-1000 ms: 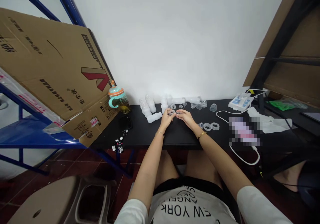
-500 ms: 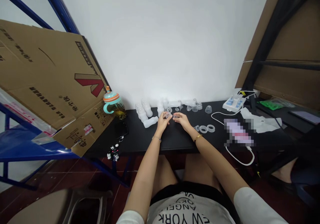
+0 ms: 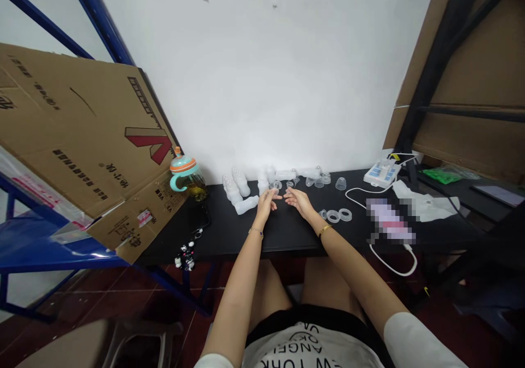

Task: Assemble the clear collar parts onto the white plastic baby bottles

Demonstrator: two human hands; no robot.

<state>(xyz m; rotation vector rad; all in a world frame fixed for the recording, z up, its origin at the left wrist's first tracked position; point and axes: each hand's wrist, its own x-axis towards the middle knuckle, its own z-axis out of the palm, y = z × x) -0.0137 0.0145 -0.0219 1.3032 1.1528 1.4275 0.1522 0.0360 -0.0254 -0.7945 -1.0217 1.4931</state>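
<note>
Two hands are working, left hand (image 3: 266,204) pinching a clear ring (image 3: 275,190), right hand (image 3: 301,201) curled, grip unclear, with tea-coloured liquid in a lidded jug (image 3: 192,181) at ten o'clock, beside the V-marked carton (image 3: 94,133)!

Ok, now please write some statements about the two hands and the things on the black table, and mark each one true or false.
1. The left hand and the right hand are clasped together. False: there is a gap between them.
2. The transparent jug with the turquoise lid is upright. True.
3. The white power strip lies left of the jug. False: it is on the far right side.
4. The two large clear rings are stacked. False: they lie side by side.
5. The black phone lies on the table, nearer to the person than the jug. True.
</note>
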